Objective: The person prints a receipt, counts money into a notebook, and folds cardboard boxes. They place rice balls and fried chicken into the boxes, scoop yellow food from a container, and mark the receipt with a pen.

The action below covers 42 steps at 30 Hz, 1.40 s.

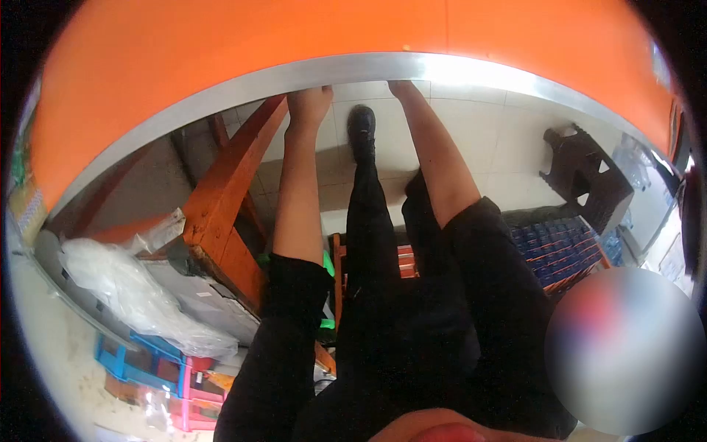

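An orange tabletop (353,29) with a metal edge strip (331,70) spans the top of the head view. Just under that strip is my left hand (309,107), its visible part curled and closed. The left fingertips, and whatever they may hold, are hidden beneath the edge. To its right, my right hand (401,87) also reaches under the strip. Only the back of it shows, so its fingers are out of sight. Both forearms stretch forward from black sleeves.
My black shoe (361,125) rests on the tiled floor (471,132). A dark plastic stool (585,177) stands at right, near a crate of dark blue packs (560,250). At left are a wooden beam (228,184), clear plastic wrap (140,287) and a blue stool (140,361).
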Each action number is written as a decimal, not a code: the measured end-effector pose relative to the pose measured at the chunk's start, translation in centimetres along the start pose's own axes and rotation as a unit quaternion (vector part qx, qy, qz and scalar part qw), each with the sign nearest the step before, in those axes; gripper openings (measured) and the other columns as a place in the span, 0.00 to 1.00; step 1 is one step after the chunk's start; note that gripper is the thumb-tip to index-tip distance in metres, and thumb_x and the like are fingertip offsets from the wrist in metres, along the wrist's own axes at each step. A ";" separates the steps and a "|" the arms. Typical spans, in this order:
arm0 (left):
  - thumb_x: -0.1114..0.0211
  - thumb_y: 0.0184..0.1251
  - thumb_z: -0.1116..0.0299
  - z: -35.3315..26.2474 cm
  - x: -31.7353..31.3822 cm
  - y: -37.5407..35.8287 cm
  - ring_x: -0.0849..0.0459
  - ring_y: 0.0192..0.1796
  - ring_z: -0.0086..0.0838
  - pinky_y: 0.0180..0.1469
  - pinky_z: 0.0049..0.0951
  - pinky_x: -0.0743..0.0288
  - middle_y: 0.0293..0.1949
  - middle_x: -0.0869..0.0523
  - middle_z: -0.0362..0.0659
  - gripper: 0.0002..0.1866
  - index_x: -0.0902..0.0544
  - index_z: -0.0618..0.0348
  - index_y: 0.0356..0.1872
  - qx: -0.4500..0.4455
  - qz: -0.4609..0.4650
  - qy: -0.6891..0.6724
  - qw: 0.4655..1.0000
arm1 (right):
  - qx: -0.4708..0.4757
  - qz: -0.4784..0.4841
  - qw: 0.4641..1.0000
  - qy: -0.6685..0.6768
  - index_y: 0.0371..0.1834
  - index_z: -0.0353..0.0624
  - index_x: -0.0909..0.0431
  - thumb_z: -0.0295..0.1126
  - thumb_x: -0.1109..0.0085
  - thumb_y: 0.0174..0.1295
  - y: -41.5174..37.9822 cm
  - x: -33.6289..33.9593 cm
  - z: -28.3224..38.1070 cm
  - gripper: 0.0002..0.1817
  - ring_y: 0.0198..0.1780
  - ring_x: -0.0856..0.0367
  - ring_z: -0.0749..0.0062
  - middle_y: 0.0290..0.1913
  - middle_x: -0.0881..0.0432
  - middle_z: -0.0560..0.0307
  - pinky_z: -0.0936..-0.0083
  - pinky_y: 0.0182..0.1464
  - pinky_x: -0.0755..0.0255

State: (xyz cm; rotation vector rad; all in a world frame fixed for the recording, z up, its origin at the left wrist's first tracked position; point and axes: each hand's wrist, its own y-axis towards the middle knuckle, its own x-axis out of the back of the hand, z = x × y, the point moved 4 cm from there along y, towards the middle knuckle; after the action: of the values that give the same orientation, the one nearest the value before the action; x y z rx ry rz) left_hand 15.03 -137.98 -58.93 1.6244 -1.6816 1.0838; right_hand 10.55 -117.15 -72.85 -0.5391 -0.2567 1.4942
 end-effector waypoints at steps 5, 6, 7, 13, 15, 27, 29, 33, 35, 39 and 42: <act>0.33 0.53 0.70 -0.6 1.4 -0.1 0.22 0.54 0.53 0.56 0.50 0.31 0.47 0.19 0.56 0.20 0.21 0.62 0.48 0.039 -0.012 -0.058 0.998 | -0.062 0.041 0.994 0.083 0.62 0.51 0.34 0.50 0.44 0.65 1.0 0.6 -1.4 0.26 0.55 0.27 0.66 0.57 0.28 0.58 0.58 0.58 0.29; 0.31 0.52 0.70 -1.0 1.8 -0.4 0.26 0.57 0.57 0.59 0.52 0.34 0.51 0.22 0.60 0.25 0.26 0.66 0.52 0.059 0.004 -0.057 0.997 | -0.083 0.060 0.991 0.082 0.62 0.51 0.34 0.50 0.44 0.64 1.0 0.8 -1.9 0.26 0.55 0.27 0.67 0.56 0.28 0.58 0.58 0.58 0.29; 0.31 0.52 0.70 -1.9 2.2 -1.0 0.26 0.57 0.57 0.59 0.52 0.34 0.51 0.22 0.60 0.25 0.26 0.66 0.52 0.058 0.005 -0.050 0.997 | -0.100 0.086 0.989 0.070 0.62 0.52 0.34 0.50 0.44 0.64 0.6 0.9 -2.5 0.26 0.54 0.27 0.67 0.56 0.28 0.58 0.58 0.57 0.28; 0.32 0.55 0.60 -11.1 5.7 -12.4 0.46 0.71 0.63 0.72 0.59 0.54 0.66 0.40 0.66 0.42 0.42 0.69 0.67 0.123 -0.054 0.023 0.991 | -0.194 0.188 0.962 -0.021 0.57 0.42 0.33 0.42 0.41 0.62 -9.1 3.4 -3.5 0.24 0.52 0.26 0.69 0.46 0.24 0.57 0.64 0.57 0.30; 0.34 0.60 0.57 -15.5 6.8 -17.8 0.45 0.69 0.64 0.71 0.61 0.54 0.66 0.41 0.67 0.40 0.41 0.72 0.66 0.146 -0.016 0.011 0.989 | -0.282 0.125 0.949 0.071 0.74 0.33 0.54 0.36 0.45 0.65 -15.2 7.6 -7.2 0.39 0.50 0.24 0.67 0.48 0.23 0.53 0.67 0.54 0.27; 0.37 0.65 0.56 -54.5 12.4 -38.2 0.37 0.62 0.52 0.67 0.51 0.48 0.59 0.34 0.61 0.40 0.43 0.67 0.71 -0.287 0.146 -0.090 0.942 | 0.028 -0.357 0.871 0.336 0.56 0.49 0.40 0.17 0.46 0.47 -65.5 33.0 19.3 0.31 0.39 0.25 0.75 0.45 0.25 0.60 0.76 0.33 0.29; 0.39 0.68 0.57 -60.8 8.9 -43.0 0.40 0.61 0.56 0.66 0.53 0.48 0.61 0.37 0.65 0.37 0.42 0.69 0.70 -0.383 0.243 -0.094 0.886 | 0.022 -0.485 0.805 0.340 0.56 0.47 0.41 0.16 0.42 0.45 -75.7 36.1 22.4 0.32 0.40 0.25 0.77 0.45 0.26 0.58 0.78 0.29 0.31; 0.42 0.71 0.57 -69.8 4.7 -55.5 0.43 0.67 0.54 0.70 0.50 0.50 0.64 0.37 0.62 0.33 0.38 0.67 0.69 -0.484 0.396 -0.150 0.766 | 0.110 -0.671 0.649 0.343 0.54 0.42 0.42 0.13 0.42 0.42 -92.6 35.5 20.7 0.33 0.32 0.23 0.74 0.41 0.25 0.52 0.78 0.28 0.29; 0.44 0.73 0.56 -71.0 1.5 -61.7 0.45 0.72 0.50 0.73 0.46 0.54 0.65 0.34 0.58 0.29 0.36 0.62 0.69 -0.539 0.502 -0.180 0.652 | 0.224 -0.756 0.469 0.399 0.50 0.41 0.42 0.14 0.42 0.43 -97.5 31.6 18.7 0.29 0.27 0.23 0.72 0.34 0.24 0.53 0.76 0.26 0.29; 0.50 0.76 0.52 -71.5 -2.8 -70.0 0.35 0.70 0.48 0.71 0.39 0.45 0.65 0.30 0.57 0.29 0.38 0.60 0.69 -0.396 0.791 -0.042 0.464 | 0.017 -0.872 0.310 0.378 0.51 0.37 0.42 0.16 0.40 0.43 -100.5 23.4 16.1 0.30 0.29 0.22 0.71 0.36 0.24 0.50 0.77 0.24 0.29; 0.54 0.77 0.51 -65.0 -12.6 -73.8 0.37 0.72 0.47 0.71 0.38 0.43 0.69 0.34 0.59 0.31 0.42 0.59 0.72 -0.549 0.755 0.037 0.355 | 0.035 -0.888 0.198 0.413 0.53 0.34 0.39 0.21 0.35 0.46 -102.0 20.1 14.3 0.30 0.34 0.20 0.67 0.42 0.24 0.45 0.73 0.30 0.26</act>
State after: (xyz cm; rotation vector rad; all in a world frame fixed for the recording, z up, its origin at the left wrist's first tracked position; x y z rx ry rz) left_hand 79.95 -72.07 -23.35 -1.2246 -2.5616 0.0922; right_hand 94.15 -93.60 -14.04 -0.4261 0.1567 -1.2474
